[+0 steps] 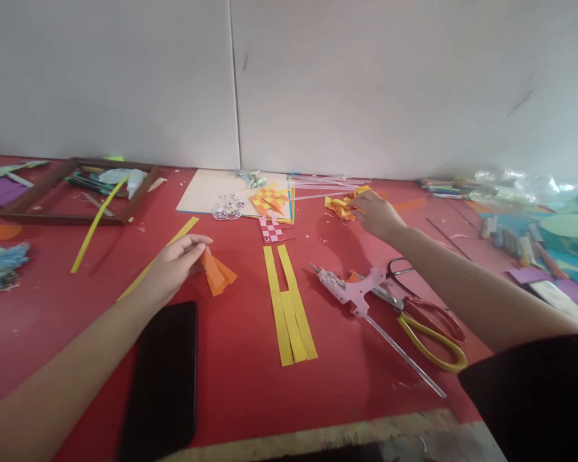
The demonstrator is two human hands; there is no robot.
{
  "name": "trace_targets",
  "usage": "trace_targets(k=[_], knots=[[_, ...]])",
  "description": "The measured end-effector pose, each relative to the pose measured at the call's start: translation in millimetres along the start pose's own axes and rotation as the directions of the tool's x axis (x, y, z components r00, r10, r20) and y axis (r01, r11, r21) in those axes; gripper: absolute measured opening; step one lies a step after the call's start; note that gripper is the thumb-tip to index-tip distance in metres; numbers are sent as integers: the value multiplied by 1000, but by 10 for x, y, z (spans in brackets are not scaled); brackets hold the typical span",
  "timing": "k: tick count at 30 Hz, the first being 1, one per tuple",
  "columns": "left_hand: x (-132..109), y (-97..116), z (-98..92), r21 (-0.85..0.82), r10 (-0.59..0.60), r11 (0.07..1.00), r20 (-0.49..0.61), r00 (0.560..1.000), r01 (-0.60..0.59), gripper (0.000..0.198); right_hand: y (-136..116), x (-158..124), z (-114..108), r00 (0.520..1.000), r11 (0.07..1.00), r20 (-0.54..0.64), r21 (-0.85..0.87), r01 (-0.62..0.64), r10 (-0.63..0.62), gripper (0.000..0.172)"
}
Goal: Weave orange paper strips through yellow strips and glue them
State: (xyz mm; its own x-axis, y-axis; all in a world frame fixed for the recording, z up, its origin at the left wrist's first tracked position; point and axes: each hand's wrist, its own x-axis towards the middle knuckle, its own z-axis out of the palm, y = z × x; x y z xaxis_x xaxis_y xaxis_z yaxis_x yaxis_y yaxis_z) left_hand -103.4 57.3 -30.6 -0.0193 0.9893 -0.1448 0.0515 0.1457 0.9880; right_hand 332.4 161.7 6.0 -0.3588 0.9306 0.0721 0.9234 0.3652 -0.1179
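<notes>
1. Broadly, a red table (243, 398) spreads beneath the fingers of the left hand (173, 264) and right hand (376, 215).
2. Black phone (162, 378): below the left fingers, nearer the viewer.
3. Pink glue gun (351, 291) beside scissors (395, 303): both nearer the viewer than the right fingers.
4. Yellow paper strips (290, 321): right of the left fingertips, lying flat.
5. Orange paper (215, 274): pinched between left thumb and fingers, which are closed together.
6. Crinkled yellow-orange paper (340, 208): at the right fingertips, which seem curled; whether they grip it, I cannot tell.
</notes>
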Motion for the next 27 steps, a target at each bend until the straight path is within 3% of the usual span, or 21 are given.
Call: trace_targets(k=[2,5,8,14,20,23,27], knots=[[3,-14,-9,6,2,1000,5,1000,-2,35,-153,-8,36,1000,998,16,57,12,-13,28],[1,-23,-13,11,6,1000,11,1000,-6,34,-357,-45,136,987,986,141,155,54,-76,20],[-6,-22,-8,20,11,1000,11,1000,-11,33,-408,-60,195,976,978,200,201,50,-91,16],[-22,5,16,37,13,999,-4,1000,-13,36,-251,-15,213,985,988,161,152,36,-61,12],[-22,26,30,45,11,999,-15,1000,-10,36,-149,77,230,1000,997,14,72,-16,15,23],[-20,20,24,45,14,999,-14,1000,-13,36,-293,94,220,1000,995,-12,98,16,-15,27],[-22,19,18,47,7,999,-12,1000,-6,36,-630,111,278,995,982,60,175,64,-75,22]])
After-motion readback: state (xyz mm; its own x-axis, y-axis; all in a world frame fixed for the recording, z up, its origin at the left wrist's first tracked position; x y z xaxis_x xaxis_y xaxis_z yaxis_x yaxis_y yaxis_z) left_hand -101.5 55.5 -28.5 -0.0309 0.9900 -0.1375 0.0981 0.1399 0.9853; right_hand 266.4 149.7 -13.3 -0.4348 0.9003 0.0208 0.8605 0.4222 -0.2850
